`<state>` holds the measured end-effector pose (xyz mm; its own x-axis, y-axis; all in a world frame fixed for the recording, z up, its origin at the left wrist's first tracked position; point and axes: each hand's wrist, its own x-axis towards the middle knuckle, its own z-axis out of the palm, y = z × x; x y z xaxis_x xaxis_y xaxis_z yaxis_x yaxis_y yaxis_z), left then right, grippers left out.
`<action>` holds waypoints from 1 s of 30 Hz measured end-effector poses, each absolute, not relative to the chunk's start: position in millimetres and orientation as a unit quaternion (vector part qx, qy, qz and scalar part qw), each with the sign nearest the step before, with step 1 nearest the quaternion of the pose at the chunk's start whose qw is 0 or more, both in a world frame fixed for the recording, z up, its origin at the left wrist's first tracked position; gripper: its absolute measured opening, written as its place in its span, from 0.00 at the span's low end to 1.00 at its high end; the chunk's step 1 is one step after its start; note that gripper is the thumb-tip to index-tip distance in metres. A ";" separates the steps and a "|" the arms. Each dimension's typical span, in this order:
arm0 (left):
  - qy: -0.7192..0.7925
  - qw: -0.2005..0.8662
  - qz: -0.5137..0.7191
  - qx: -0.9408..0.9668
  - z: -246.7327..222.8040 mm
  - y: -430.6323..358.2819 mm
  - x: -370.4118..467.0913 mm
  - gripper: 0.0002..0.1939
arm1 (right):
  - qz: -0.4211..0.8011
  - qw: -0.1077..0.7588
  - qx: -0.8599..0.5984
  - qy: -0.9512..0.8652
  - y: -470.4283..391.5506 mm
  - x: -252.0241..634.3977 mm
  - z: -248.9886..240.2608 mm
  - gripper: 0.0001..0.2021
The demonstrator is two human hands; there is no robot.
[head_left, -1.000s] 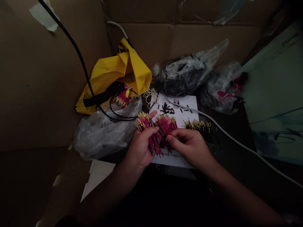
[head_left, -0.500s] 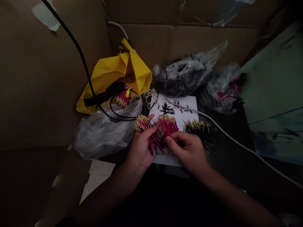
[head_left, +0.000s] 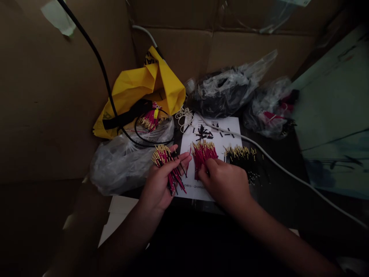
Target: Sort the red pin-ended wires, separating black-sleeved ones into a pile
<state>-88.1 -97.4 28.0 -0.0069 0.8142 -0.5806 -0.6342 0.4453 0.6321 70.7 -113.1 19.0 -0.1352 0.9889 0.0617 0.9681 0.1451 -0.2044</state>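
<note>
My left hand (head_left: pixel 155 186) is closed around a bundle of short red and black wires (head_left: pixel 174 175) with gold-coloured pin ends at the top. Its thumb lies across them and the other fingers stretch to the right. On the printed white paper (head_left: pixel 188 186) lies a pile of red wires (head_left: pixel 204 151), gold ends pointing away from me. At the lower part of this pile my right hand (head_left: pixel 227 182) has its fingers pinched together; its fingertips are partly hidden. Black wires (head_left: pixel 240 154) with gold ends lie right of that hand.
Small black sleeves (head_left: pixel 203 132) are scattered on the paper. A grey cable (head_left: pixel 265 152) crosses the dark table. Behind stand a yellow bag (head_left: pixel 173 90) and clear plastic bags (head_left: pixel 225 90). Another plastic bag (head_left: pixel 115 165) lies left, below a black cable (head_left: pixel 100 65). Cardboard walls (head_left: pixel 184 48) enclose the back.
My left hand has moved left and slightly down with its wire bundle, away from the red pile. My right hand stays at the pile, its fingers now turned more downward into the wires.
</note>
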 end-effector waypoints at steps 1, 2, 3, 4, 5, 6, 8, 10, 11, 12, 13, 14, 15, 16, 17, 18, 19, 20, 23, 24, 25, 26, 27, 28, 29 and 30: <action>0.488 0.701 0.512 0.094 28.3 -98.1 -88.3 0.32 | 0.059 0.084 -0.650 -0.753 -112.5 69.9 20.9 0.13; 0.491 0.703 0.505 0.096 28.3 -98.8 -88.8 0.32 | 0.061 0.078 -0.648 -0.755 -112.3 69.3 22.7 0.13; 0.494 0.705 0.499 0.099 28.0 -99.3 -89.5 0.31 | 0.061 0.073 -0.644 -0.759 -112.4 68.7 24.3 0.14; 0.496 0.706 0.495 0.103 27.4 -99.7 -90.3 0.31 | 0.060 0.070 -0.640 -0.763 -112.8 68.2 25.5 0.14; 0.495 0.707 0.493 0.107 26.7 -99.9 -91.0 0.30 | 0.058 0.070 -0.636 -0.766 -113.5 67.8 26.4 0.15; 0.493 0.708 0.492 0.111 25.9 -99.8 -91.6 0.30 | 0.055 0.072 -0.631 -0.771 -114.3 67.6 26.9 0.16; 0.488 0.710 0.494 0.115 24.2 -99.1 -92.1 0.30 | 0.054 0.076 -0.620 -0.779 -115.9 68.0 26.9 0.16; 0.486 0.711 0.496 0.115 22.7 -97.6 -91.9 0.31 | 0.056 0.083 -0.612 -0.784 -117.2 69.8 26.1 0.17; 0.485 0.711 0.496 0.114 22.2 -96.9 -91.7 0.31 | 0.058 0.088 -0.612 -0.784 -117.7 71.4 25.7 0.17; 0.485 0.711 0.496 0.114 21.9 -96.4 -91.5 0.32 | 0.061 0.095 -0.611 -0.783 -118.2 73.2 25.5 0.17; 0.485 0.710 0.497 0.115 22.1 -96.1 -91.3 0.32 | 0.067 0.106 -0.611 -0.782 -118.6 75.3 25.8 0.17; 0.484 0.708 0.501 0.117 22.8 -96.2 -91.2 0.32 | 0.081 0.122 -0.607 -0.781 -119.1 77.5 26.5 0.17; 0.482 0.706 0.505 0.119 24.2 -96.9 -90.9 0.33 | 0.105 0.143 -0.601 -0.779 -119.5 79.5 27.8 0.17; 0.480 0.703 0.510 0.122 26.3 -98.0 -90.5 0.33 | 0.142 0.171 -0.591 -0.776 -119.9 81.2 29.5 0.16; 0.477 0.702 0.514 0.126 29.0 -99.5 -89.7 0.33 | 0.187 0.203 -0.577 -0.769 -120.2 82.4 31.7 0.15; 0.474 0.702 0.516 0.129 32.1 -101.3 -88.5 0.33 | 0.236 0.235 -0.561 -0.758 -120.3 83.0 34.0 0.14; 0.471 0.704 0.515 0.134 35.6 -103.4 -86.7 0.32 | 0.283 0.262 -0.547 -0.743 -120.3 82.9 36.4 0.13; 0.465 0.709 0.512 0.136 38.9 -105.4 -84.3 0.32 | 0.325 0.282 -0.534 -0.728 -120.0 82.4 38.6 0.12; 0.439 0.728 0.510 0.135 46.5 -110.0 -74.5 0.34 | 0.423 0.296 -0.514 -0.685 -118.1 78.8 42.1 0.12; 0.430 0.732 0.512 0.132 47.8 -110.9 -70.9 0.35 | 0.448 0.292 -0.512 -0.672 -117.2 77.7 42.0 0.13; 0.422 0.734 0.516 0.130 48.7 -111.4 -67.2 0.36 | 0.468 0.289 -0.512 -0.660 -116.3 76.9 41.3 0.13; 0.413 0.737 0.520 0.128 49.2 -111.6 -63.8 0.37 | 0.487 0.287 -0.512 -0.647 -115.4 76.6 40.1 0.14; 0.405 0.739 0.523 0.127 49.5 -111.7 -60.8 0.38 | 0.505 0.287 -0.514 -0.631 -114.6 76.8 38.7 0.14; 0.397 0.742 0.525 0.127 49.7 -111.7 -58.1 0.39 | 0.524 0.290 -0.515 -0.613 -114.1 77.6 37.2 0.15; 0.391 0.744 0.526 0.128 49.9 -111.7 -55.8 0.39 | 0.543 0.295 -0.513 -0.595 -113.8 78.8 35.9 0.15; 0.387 0.746 0.527 0.130 50.0 -111.6 -53.9 0.39 | 0.561 0.302 -0.510 -0.578 -113.8 80.4 34.7 0.14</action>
<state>-53.9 -111.6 50.0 0.1466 0.8859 -0.4401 -0.6853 0.4118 0.6006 80.4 -113.8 34.7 -0.2967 0.9283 -0.2240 0.2512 -0.1504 -0.9562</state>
